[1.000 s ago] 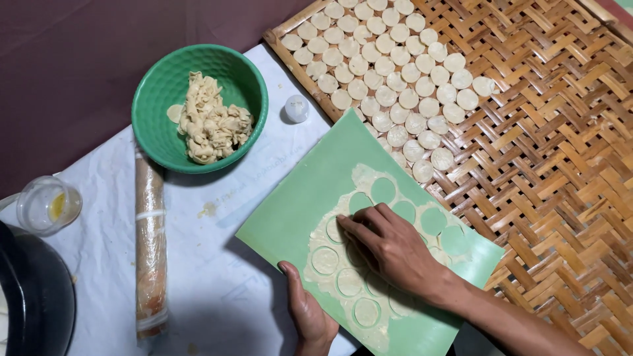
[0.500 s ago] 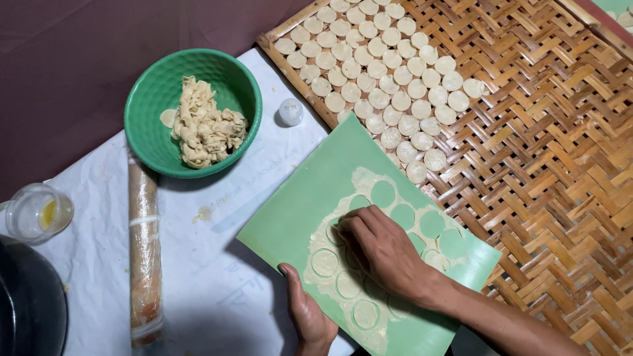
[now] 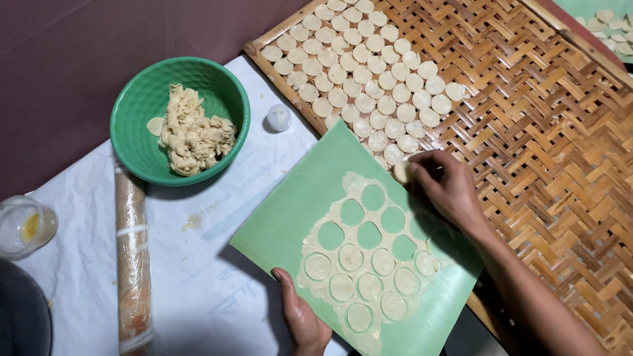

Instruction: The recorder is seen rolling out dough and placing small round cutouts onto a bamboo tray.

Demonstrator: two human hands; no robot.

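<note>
The right hand (image 3: 448,188) has lifted off the green mat (image 3: 310,211) and now pinches one dough round (image 3: 401,171) at the edge of the woven bamboo tray (image 3: 547,132), beside the laid-out rounds (image 3: 369,72). The left hand (image 3: 302,316) grips the mat's near edge, thumb on top. A green bowl (image 3: 142,105) of dough scraps sits on the tabletop nearby.
</note>
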